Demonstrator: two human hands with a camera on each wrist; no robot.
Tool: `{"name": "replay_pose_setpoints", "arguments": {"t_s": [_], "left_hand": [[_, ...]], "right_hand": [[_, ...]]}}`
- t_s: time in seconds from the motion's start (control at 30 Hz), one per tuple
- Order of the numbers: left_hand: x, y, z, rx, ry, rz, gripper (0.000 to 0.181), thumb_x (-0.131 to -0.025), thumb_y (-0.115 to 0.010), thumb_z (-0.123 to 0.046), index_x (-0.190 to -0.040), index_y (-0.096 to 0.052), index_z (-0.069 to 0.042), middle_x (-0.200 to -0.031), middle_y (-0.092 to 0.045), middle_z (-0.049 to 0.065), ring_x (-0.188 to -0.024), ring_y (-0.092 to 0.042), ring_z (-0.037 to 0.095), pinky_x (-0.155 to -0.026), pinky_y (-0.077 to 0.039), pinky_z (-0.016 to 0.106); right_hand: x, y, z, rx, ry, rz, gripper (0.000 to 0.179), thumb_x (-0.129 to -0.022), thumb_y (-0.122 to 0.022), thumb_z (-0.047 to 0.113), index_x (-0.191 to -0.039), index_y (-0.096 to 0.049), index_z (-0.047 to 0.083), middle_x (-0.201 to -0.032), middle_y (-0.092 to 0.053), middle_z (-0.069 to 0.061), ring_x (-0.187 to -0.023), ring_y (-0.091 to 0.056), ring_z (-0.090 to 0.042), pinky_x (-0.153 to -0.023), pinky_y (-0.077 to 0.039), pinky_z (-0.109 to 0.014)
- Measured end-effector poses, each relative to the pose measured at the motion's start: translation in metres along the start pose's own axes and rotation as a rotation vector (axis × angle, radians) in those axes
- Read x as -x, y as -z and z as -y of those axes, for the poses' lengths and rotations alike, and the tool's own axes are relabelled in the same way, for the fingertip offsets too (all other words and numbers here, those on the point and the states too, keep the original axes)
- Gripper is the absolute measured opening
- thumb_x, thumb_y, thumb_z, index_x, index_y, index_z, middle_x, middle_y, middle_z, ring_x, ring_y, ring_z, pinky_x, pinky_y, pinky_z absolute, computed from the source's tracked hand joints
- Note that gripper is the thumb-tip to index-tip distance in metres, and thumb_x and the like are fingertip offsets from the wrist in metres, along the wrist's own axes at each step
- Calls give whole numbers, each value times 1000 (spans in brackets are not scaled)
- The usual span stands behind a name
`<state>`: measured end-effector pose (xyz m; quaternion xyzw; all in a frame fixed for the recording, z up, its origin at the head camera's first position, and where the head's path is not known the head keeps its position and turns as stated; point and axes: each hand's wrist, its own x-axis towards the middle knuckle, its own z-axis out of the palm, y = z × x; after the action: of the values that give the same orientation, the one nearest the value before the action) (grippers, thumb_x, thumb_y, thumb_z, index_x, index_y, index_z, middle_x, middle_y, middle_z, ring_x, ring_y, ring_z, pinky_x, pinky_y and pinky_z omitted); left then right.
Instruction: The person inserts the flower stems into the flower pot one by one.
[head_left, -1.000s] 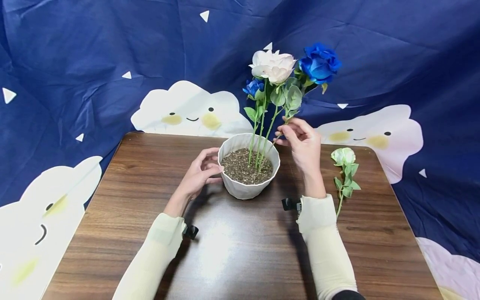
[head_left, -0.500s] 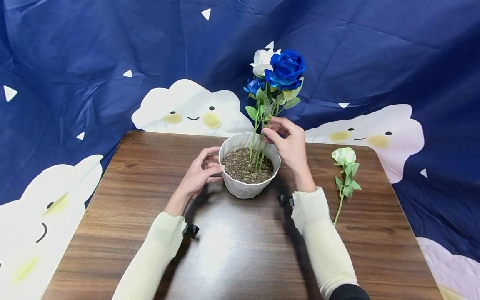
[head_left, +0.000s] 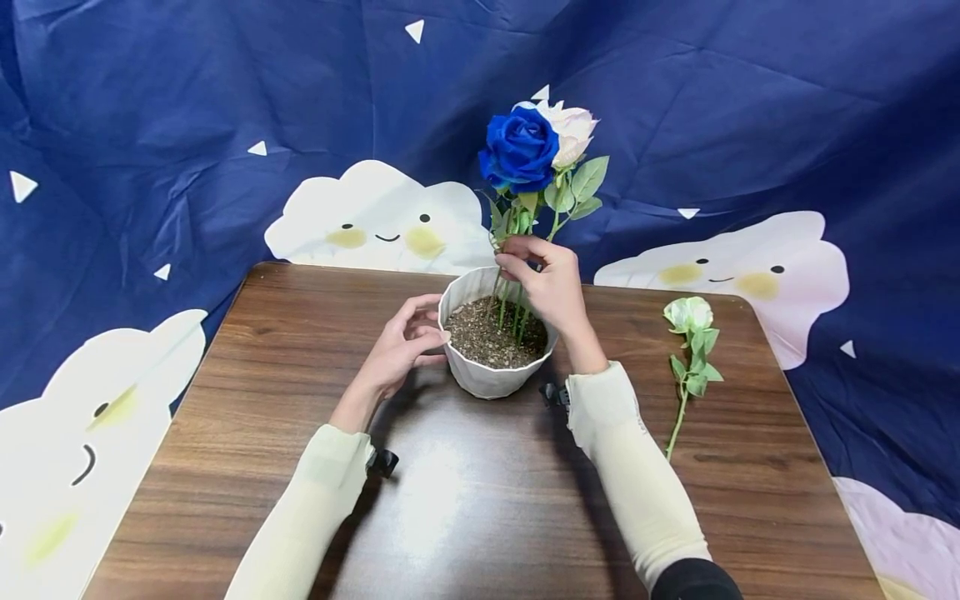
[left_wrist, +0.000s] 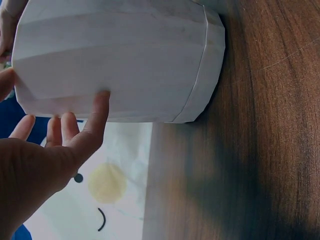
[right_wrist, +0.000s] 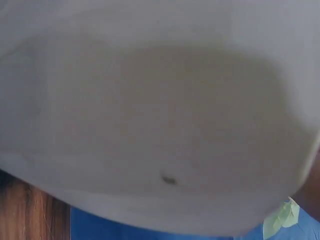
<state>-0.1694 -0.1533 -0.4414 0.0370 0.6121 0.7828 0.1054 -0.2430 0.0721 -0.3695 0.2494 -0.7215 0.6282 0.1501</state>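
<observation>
In the head view, a white faceted flower pot (head_left: pixel 487 379) filled with dark soil (head_left: pixel 480 337) stands on the table. My left hand (head_left: pixel 401 346) rests against its left side, fingertips touching the wall and thumb at the rim; the left wrist view shows these fingers (left_wrist: pixel 100 102) on the pot's outside. Over the pot, my right hand (head_left: pixel 547 283) pinches the stem of a large blue rose (head_left: pixel 519 150), whose lower end reaches down to the soil. Behind it stands a pale pink-white rose (head_left: pixel 573 133), partly covered. Several green stems (head_left: pixel 522 321) rise from the soil.
A whitish-green rose (head_left: pixel 688 315) lies on the brown wooden table (head_left: pixel 300 375), right of the pot. Behind the table hangs a dark blue cloth (head_left: pixel 225 83) with smiling clouds. The pot's wall (right_wrist: pixel 150 125) fills most of the right wrist view.
My right hand has moved left over the pot with the blue rose, whose bloom now passes in front of the pale rose and hides the small blue one. My left hand has stayed.
</observation>
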Motion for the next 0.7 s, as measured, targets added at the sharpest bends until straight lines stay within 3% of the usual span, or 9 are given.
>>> {"name": "replay_pose_setpoints", "arguments": {"t_s": [0.13, 0.3, 0.4, 0.5, 0.7], "left_hand": [[-1, 0, 0, 1, 2, -3, 65, -90, -65, 4, -149, -41, -6, -131, -41, 21, -98, -59, 16, -93, -56, 59], [-1, 0, 0, 1, 5, -4, 65, -89, -65, 3, -149, -41, -6, -131, -41, 21, -99, -59, 16, -92, -58, 57], [-1, 1, 0, 2, 5, -4, 65, -89, -65, 3, -149, -41, -6, -130, -41, 20, -99, -59, 17, -93, -57, 58], [-1, 1, 0, 3, 4, -2, 65, -89, -65, 3, -149, -41, -7, -130, -41, 20, -99, -59, 17, -94, -55, 61], [-1, 1, 1, 4, 2, 3, 65, -89, -64, 4, -149, -41, -6, -130, -41, 20, -97, -60, 16, -94, -55, 62]], "right_hand": [[-1, -4, -5, 19, -4, 31, 9, -89, -74, -2, -96, -74, -8, -86, -71, -20, -71, -68, -12, -66, -63, -27], [-2, -7, -7, 4, -67, 61, 12, -92, -73, -1, -101, -74, -8, -90, -71, -21, -77, -71, -30, -68, -64, -32], [-2, -10, -7, 3, -92, 65, 13, -92, -71, -3, -102, -73, -12, -90, -70, -25, -75, -68, -38, -66, -61, -27], [-2, -13, -7, -6, -105, 74, 13, -92, -68, -7, -101, -72, -15, -89, -69, -30, -70, -65, -36, -62, -58, -24], [-2, -15, -15, -62, -188, 107, 15, -94, -68, -3, -105, -72, -13, -92, -68, -34, -71, -67, -24, -63, -62, -27]]}}
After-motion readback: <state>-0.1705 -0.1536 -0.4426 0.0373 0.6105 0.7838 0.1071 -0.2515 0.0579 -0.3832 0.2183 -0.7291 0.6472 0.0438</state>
